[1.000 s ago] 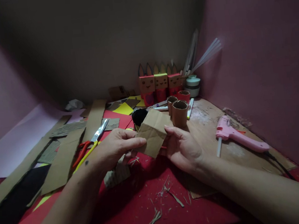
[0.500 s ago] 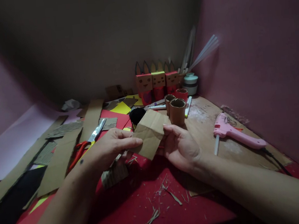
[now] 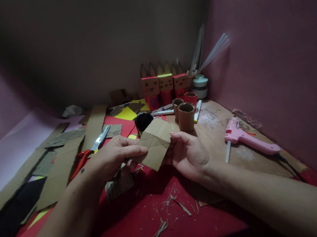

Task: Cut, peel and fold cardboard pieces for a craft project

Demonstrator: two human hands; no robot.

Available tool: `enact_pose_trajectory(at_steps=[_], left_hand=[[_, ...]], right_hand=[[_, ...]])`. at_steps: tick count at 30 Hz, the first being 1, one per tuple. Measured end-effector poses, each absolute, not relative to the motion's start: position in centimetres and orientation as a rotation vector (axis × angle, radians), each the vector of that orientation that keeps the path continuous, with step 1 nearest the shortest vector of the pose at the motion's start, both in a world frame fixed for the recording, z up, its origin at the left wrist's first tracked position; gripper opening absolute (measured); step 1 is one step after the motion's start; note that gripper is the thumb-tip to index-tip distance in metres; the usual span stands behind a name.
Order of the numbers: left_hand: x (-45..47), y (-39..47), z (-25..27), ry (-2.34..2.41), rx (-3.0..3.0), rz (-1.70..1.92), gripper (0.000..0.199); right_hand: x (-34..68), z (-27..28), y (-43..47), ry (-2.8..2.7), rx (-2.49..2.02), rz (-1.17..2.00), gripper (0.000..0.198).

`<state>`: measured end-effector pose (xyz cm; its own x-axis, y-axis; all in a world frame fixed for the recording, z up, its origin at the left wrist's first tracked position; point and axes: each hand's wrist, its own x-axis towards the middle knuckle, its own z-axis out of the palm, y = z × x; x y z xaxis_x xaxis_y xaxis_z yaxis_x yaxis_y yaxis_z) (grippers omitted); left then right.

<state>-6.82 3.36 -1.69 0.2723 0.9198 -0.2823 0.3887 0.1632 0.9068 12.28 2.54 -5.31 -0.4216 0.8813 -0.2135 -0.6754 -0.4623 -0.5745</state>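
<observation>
A creased brown cardboard piece [image 3: 156,145] is held between both hands above the red table surface. My left hand [image 3: 122,152] pinches its left edge, thumb on top and fingers underneath. At the right edge, my right hand [image 3: 189,153] grips it between thumb and fingers; some of those fingers are hidden behind the card. Below my left hand lies a scrap of corrugated cardboard [image 3: 119,186]. Scissors with red and yellow handles [image 3: 81,162] rest to the left. Just beyond the card stand brown cardboard tubes [image 3: 187,117].
A pink glue gun [image 3: 242,138] lies on a wooden board at the right, its cord trailing. Three box-headed figures with ears [image 3: 165,84] stand at the back near a lidded jar [image 3: 201,87]. Cardboard strips [image 3: 60,172] cover the left; paper shreds [image 3: 155,235] lie in front.
The view has shifted slightly, so everything appears a little further left. Both hands keep the same hold on the cardboard piece.
</observation>
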Motion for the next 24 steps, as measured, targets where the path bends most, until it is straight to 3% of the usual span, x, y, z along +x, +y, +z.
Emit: enact_pose_trajectory(at_steps=[15,24], left_hand=[[-6.8,3.2,-1.5,1.300,1.424,0.632,0.032],[-6.4,3.4,-1.5,1.307,1.521,0.621,0.033]], right_hand=[[12.1,-5.8,2.2,-0.638,-0.635,1.899,0.011],[11.8,-6.4,2.5,-0.846,-0.455,1.748,0.039]])
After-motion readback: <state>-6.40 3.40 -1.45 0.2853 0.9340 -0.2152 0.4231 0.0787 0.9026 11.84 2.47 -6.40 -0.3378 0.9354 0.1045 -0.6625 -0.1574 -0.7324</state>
